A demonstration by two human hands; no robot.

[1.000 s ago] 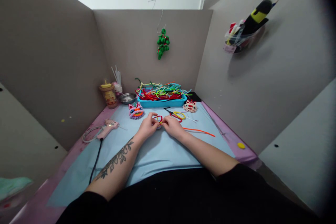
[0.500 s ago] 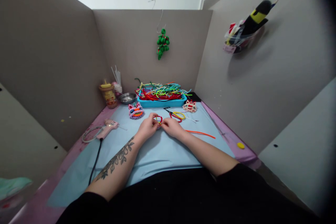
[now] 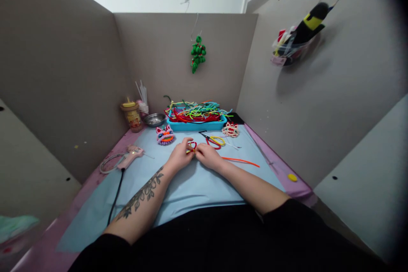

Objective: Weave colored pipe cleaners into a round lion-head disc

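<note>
Loop (image 3: 194,145) of red and yellow strands, held between two hands in front of the blue tray (image 3: 196,127), roughly opposite that tray's middle. Left hand (image 3: 181,154): thumb and forefinger curl toward each other, leaving a narrow gap in which the loop shows; their tips appear to grip its lower end. Right hand (image 3: 208,155): fingers are folded close together, seemingly pinching the same end from the other side, though the exact contact is hidden. The strands resemble pipe cleaner, so the loop is judged light, soft-surfaced and springy, unlikely to slip but easily bent or flattened. Hold is best taken at the lower end, leaving the upper curve unsqueezed. Scissors (image 3: 213,141) lie in front of the tray's right half. An orange strip (image 3: 242,161) extends farther forward of the tray, beyond its right end. A purple ornament (image 3: 165,135) sits just before the tray's left corner, a cream ornament (image 3: 230,129) by its right.
</note>
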